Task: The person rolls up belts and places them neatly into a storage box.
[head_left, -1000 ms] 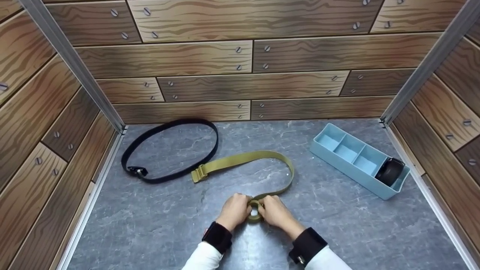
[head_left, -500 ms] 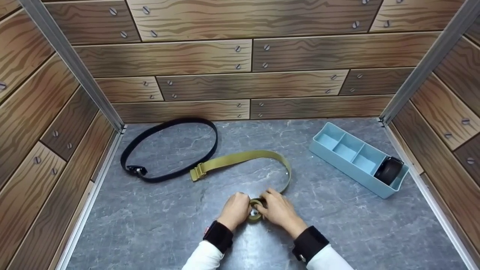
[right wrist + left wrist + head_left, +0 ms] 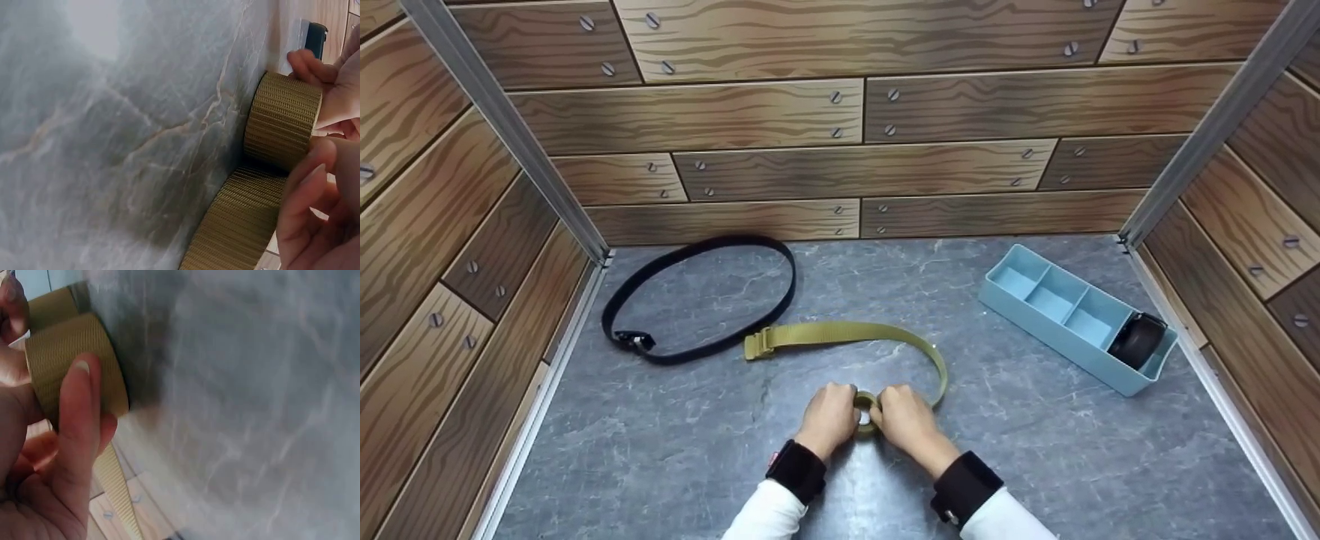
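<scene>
An olive webbing belt point(image 3: 844, 331) lies in a curve on the grey floor, its buckle end point(image 3: 758, 344) to the left. Its near end is wound into a small roll point(image 3: 76, 363) that stands on edge between both hands. My left hand point(image 3: 828, 416) holds the roll from the left, a finger laid along its outer face. From the other side my right hand point(image 3: 913, 421) grips the roll, its fingers point(image 3: 306, 191) at the webbing's edge where the loose strap point(image 3: 236, 225) runs off.
A black belt point(image 3: 660, 262) lies in a wide loop at the back left, meeting the olive buckle. At the right stands a light blue divided box point(image 3: 1054, 337) with a rolled black belt point(image 3: 1138, 341) in its end compartment. Wood-patterned walls point(image 3: 855, 172) enclose the floor.
The loose olive strap has shifted nearer to me and its buckle end has turned slightly. My right hand reached out along the strap, then came back against the roll. The left hand stays put.
</scene>
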Available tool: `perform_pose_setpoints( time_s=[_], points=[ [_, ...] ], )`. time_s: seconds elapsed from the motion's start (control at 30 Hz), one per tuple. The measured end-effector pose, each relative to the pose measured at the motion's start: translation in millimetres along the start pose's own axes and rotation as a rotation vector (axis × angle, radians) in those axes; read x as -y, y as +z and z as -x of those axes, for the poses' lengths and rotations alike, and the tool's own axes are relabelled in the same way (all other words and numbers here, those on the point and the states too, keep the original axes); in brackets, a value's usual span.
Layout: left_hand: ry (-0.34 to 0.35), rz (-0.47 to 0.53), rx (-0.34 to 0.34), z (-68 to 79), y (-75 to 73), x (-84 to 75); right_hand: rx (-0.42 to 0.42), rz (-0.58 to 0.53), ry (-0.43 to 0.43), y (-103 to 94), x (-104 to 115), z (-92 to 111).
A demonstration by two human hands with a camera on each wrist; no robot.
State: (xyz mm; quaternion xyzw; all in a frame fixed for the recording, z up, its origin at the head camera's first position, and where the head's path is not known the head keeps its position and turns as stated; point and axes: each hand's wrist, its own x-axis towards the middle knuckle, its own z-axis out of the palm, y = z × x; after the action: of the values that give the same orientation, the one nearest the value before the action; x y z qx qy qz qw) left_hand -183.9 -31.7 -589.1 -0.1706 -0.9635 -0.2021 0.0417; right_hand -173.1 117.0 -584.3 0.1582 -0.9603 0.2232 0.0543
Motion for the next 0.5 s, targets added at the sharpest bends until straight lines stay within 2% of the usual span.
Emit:
perform_pose_setpoints(
  time_s=[0.13,0.27,0.37,0.5],
  points=[
    [0.082,-0.062,0.008,0.1,-2.4,3.4,0.048,0.014,-0.09,2.1,-0.4,1.7],
    [0.146,-0.071,0.014,1.4,-0.3,5.6,0.103,-0.033,-0.078,1.2,-4.2,5.0],
    [0.124,-0.052,0.017,3.2,0.0,8.8,0.099,-0.056,-0.033,-2.7,-12.2,6.9],
    [0.029,-0.017,0.018,4.9,-4.5,16.0,0.098,-0.037,0.033,-13.2,-34.7,9.8]
  ],
)
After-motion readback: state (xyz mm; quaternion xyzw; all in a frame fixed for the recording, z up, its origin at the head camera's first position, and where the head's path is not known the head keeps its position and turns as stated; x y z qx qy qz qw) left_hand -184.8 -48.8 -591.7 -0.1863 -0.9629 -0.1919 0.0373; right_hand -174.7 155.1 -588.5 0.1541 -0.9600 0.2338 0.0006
